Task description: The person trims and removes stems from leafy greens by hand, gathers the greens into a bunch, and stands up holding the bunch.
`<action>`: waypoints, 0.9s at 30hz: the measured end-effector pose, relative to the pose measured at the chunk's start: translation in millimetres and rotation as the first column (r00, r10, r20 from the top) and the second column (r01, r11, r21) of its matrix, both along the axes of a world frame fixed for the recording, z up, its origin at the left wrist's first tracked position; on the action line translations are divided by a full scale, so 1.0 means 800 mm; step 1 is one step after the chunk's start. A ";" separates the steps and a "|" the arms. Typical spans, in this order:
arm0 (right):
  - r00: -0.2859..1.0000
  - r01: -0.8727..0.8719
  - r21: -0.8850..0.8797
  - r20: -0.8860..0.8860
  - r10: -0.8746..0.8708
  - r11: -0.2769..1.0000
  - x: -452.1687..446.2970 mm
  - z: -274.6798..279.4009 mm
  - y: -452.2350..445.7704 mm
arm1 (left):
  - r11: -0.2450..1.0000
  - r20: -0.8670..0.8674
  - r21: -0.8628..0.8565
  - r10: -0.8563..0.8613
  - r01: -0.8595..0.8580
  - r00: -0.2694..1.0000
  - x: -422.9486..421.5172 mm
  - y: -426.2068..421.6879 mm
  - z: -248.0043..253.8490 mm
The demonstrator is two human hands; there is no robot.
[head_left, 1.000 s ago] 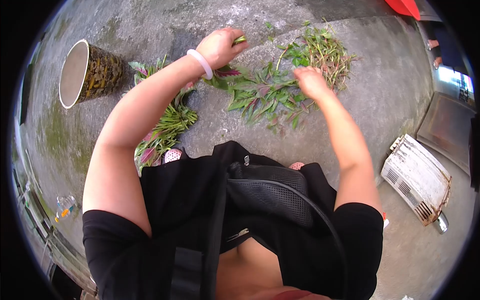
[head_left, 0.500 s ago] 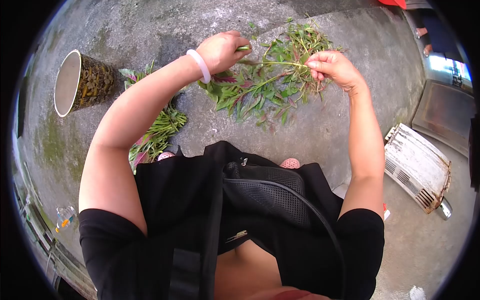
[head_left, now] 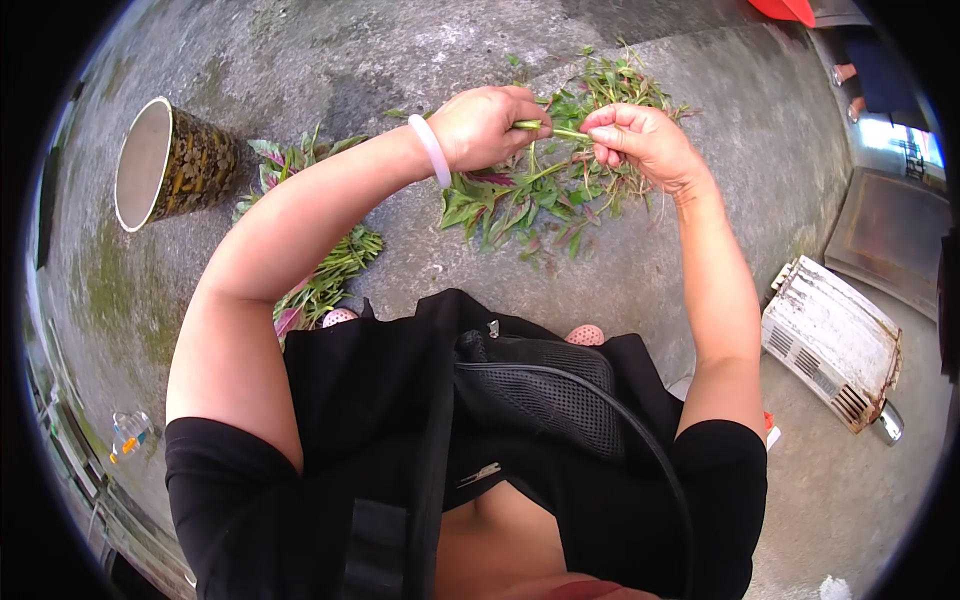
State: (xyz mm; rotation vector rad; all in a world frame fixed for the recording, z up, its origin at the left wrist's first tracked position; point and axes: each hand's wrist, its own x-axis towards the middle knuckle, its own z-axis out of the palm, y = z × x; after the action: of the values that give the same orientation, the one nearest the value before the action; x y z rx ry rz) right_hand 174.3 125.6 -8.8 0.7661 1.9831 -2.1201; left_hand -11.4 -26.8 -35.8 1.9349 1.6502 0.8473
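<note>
My left hand (head_left: 495, 127), with a pale bracelet at the wrist, is closed around green amaranth stems (head_left: 528, 125) whose cut ends point right. My right hand (head_left: 648, 145) pinches the end of a stem (head_left: 570, 133) between thumb and fingertips, close to the left hand's fingers. Below and behind both hands lies a loose heap of amaranth (head_left: 625, 85) with roots and reddish stalks. Purple-centred leaves (head_left: 510, 210) spread beneath the left hand. A bundle of amaranth stems (head_left: 345, 260) rests on the ground beyond my left forearm, which partly hides it.
A patterned bin (head_left: 200, 165) lies tilted on the concrete at left. To the right are a rusty white appliance (head_left: 835, 335) and a dark panel (head_left: 890, 235). A clear bottle (head_left: 130, 435) is at lower left, a red object (head_left: 785, 10) at top right. Another person's hand (head_left: 850, 90) shows at upper right.
My left hand has moved right, close to my right hand, so the gap between them has narrowed. The long stem stretched between them now shows only as a short length.
</note>
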 end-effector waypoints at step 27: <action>0.950 0.282 -0.205 -0.076 -0.302 0.937 -0.009 -0.007 -0.010 | 0.886 0.301 -0.380 0.390 -0.266 0.870 -0.037 -0.002 -0.025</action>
State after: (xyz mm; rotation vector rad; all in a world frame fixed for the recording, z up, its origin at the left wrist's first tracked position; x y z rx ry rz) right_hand 167.0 117.6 -14.2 0.9838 1.7670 -2.5256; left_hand -41.3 -28.3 -55.8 1.1947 1.7765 0.9272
